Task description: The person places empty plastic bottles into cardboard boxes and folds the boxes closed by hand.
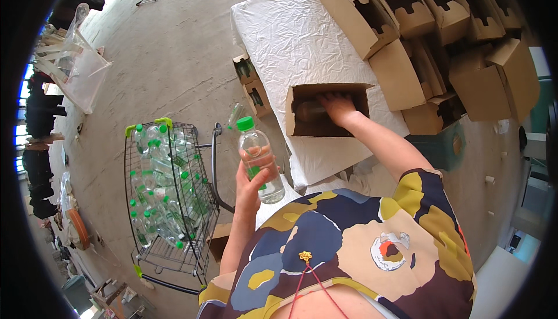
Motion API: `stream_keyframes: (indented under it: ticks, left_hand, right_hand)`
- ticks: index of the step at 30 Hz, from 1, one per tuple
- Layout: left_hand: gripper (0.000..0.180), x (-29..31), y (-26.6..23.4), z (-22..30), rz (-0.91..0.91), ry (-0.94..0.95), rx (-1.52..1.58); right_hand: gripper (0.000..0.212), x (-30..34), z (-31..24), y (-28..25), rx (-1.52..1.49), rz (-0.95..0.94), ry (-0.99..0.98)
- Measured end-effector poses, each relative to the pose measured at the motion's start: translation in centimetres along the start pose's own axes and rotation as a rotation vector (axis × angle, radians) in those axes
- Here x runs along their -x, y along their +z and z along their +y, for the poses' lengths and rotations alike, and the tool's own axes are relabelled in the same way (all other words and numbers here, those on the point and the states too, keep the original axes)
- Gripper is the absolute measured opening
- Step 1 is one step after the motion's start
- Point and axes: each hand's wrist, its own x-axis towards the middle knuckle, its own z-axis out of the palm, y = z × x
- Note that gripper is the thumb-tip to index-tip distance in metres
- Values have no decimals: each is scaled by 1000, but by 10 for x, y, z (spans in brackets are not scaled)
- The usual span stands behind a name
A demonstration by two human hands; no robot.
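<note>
Below, white-clothed table [290, 34] on grey floor [180, 57] — left hand [251, 184] round bottle [254, 140], right hand [336, 107] (grip unclear) in box [290, 111].

The short-sleeved top [334, 234] was patterned navy, mustard and beige; a red cord [328, 291] bore a pendant [305, 256] (golden, flower-shaped).

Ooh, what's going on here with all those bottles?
A person's left hand holds a clear plastic bottle with a green cap. Their right hand reaches into an open brown cardboard box on a white-covered table, next to what looks like another clear bottle. To the left, a black wire cart with green corners holds many green-capped bottles. More brown cardboard boxes are piled on the right.
</note>
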Motion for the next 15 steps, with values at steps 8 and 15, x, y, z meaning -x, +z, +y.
stream_keyframes:
  ticks: [8,15]
  left_hand:
    - [77,-5,11,11,-97,-58,19]
    - [71,-12,70,54,-276,-105,86]
  right_hand:
    - [24,41,4,-73,-444,228,21]
    - [32,150,-28,-104,-1414,393,-304]
